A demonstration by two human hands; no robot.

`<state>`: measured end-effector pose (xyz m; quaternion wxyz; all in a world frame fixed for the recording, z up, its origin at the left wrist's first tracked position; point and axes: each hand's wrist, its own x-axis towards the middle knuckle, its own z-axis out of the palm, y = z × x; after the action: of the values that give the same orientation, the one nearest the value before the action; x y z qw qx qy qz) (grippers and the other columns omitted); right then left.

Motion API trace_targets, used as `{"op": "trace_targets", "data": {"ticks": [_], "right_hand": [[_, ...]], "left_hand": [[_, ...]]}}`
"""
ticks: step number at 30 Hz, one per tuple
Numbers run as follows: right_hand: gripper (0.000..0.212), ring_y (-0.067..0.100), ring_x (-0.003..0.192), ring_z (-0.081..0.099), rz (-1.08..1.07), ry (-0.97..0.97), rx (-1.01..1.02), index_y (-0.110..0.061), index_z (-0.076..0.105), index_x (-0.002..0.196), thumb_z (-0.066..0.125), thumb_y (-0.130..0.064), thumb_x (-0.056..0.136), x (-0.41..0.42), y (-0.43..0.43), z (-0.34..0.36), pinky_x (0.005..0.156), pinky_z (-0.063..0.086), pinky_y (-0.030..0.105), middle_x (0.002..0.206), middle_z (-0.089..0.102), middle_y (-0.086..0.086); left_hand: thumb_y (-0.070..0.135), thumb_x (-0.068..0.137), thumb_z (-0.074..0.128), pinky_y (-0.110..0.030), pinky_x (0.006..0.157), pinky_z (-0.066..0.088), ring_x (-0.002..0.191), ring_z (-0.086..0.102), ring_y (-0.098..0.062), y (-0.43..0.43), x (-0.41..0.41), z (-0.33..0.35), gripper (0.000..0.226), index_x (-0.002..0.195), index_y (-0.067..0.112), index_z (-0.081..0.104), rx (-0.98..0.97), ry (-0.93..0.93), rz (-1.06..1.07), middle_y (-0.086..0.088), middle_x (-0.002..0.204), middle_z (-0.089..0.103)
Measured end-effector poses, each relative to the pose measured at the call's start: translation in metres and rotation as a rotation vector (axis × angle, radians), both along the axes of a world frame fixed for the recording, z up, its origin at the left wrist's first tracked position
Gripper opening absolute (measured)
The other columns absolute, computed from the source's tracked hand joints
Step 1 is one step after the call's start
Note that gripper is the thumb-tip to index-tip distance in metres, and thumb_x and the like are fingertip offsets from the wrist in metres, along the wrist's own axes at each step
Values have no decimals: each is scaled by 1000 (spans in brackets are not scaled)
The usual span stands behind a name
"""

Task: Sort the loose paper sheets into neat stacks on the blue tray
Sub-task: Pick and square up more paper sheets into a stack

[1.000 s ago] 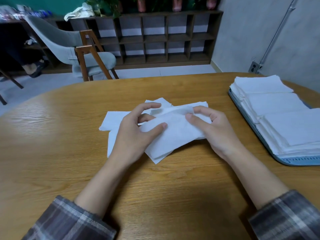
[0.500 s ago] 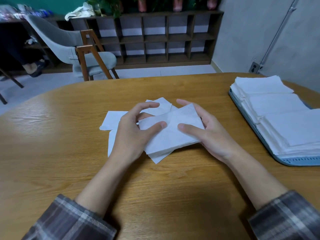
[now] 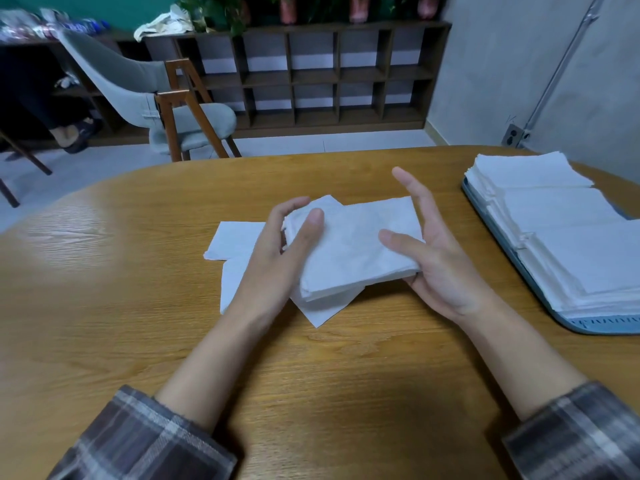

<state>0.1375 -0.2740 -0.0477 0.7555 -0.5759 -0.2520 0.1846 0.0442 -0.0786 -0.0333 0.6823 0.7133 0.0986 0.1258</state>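
While the left hand (image 3: 273,258) is gripping the left end of a small pile of white paper sheets (image 3: 353,247), with its thumb on top and its fingers curled round the far edge, the right hand (image 3: 446,268) is touching the pile's right end. Its fingers are pointing out straight and wide, and its thumb is lying on top of the pile. The pile is sitting over the middle of the wooden table (image 3: 138,306), above some loose sheets (image 3: 235,237) that are lying flat and messy. Whether it is touching them is hard to tell. The blue tray (image 3: 606,326) is sitting at the right side of the table, well apart from both hands. Neat stacks of white paper (image 3: 571,244) are lying on it in a row. A grey chair (image 3: 138,88) is standing behind the table.
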Motion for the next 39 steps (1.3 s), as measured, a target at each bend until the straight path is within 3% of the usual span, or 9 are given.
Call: {"op": "trace_targets", "data": {"ticks": [4, 7, 11, 14, 19, 23, 26, 30, 39], "right_hand": [[71, 26, 143, 51, -116, -183, -230, -58, 42, 148, 68, -14, 99, 2, 2, -6, 117, 42, 61, 158, 49, -5], [68, 27, 136, 57, -105, -147, -184, -56, 47, 145, 66, -8, 102, 3, 1, -4, 111, 49, 58, 155, 51, -1], [65, 24, 111, 70, -23, -20, -15, -50, 49, 144, 62, -2, 102, 2, -3, 0, 81, 61, 35, 134, 66, 5], [61, 23, 112, 68, -56, -84, -93, -49, 52, 141, 63, -4, 102, 4, -1, -4, 89, 59, 40, 132, 66, 3], [44, 18, 118, 66, 16, -56, -103, -34, 67, 134, 72, -18, 93, 2, -2, -2, 92, 57, 34, 133, 66, -4], [29, 15, 125, 67, -23, -195, -240, -24, 79, 120, 72, -8, 96, 4, -7, -4, 107, 50, 34, 128, 75, -7], [31, -1, 123, 65, -169, -328, -380, -22, 80, 116, 70, -1, 97, 5, -8, -5, 105, 44, 14, 121, 77, -16], [33, -13, 121, 59, -376, -357, -403, -24, 80, 117, 67, 0, 97, 10, -8, -6, 99, 36, 0, 119, 75, -24], [36, -17, 121, 56, -540, -327, -440, -29, 79, 116, 65, -3, 97, 16, -9, -13, 96, 34, -4, 119, 73, -27]], "left_hand": [[46, 85, 82, -34, 89, 58, 106, 75, -14, 3, 0, -2, 54, 133, 51, 57, 38, 28, -39, 5, 116, 77], [27, 87, 85, -34, 83, 61, 96, 76, -16, 5, 0, -3, 55, 131, 47, 58, 112, -8, 42, 3, 109, 78], [32, 90, 83, -41, 90, 59, 106, 76, -26, 8, 0, -1, 50, 133, 41, 60, -82, 41, -52, -3, 114, 78], [31, 88, 85, -41, 94, 58, 111, 74, -27, 6, 2, -5, 54, 135, 40, 60, -161, 46, -133, -6, 121, 76], [14, 90, 82, -24, 73, 60, 99, 75, -12, 9, 3, -10, 63, 138, 45, 54, 61, -41, -11, 4, 112, 76], [21, 93, 80, -28, 87, 59, 113, 67, -6, 10, 4, -17, 65, 142, 48, 46, 251, -103, -46, 15, 123, 70], [22, 93, 79, -19, 88, 52, 115, 58, 3, 8, 6, -24, 67, 141, 48, 39, 543, -133, 33, 20, 130, 57], [6, 85, 71, -20, 97, 43, 119, 52, -3, 21, 11, -33, 41, 117, 30, 61, 874, -183, -39, 15, 124, 52], [51, 84, 81, -36, 102, 43, 117, 51, -2, 21, 9, -36, 38, 118, 39, 71, 1031, -90, -218, 22, 121, 56]]}}
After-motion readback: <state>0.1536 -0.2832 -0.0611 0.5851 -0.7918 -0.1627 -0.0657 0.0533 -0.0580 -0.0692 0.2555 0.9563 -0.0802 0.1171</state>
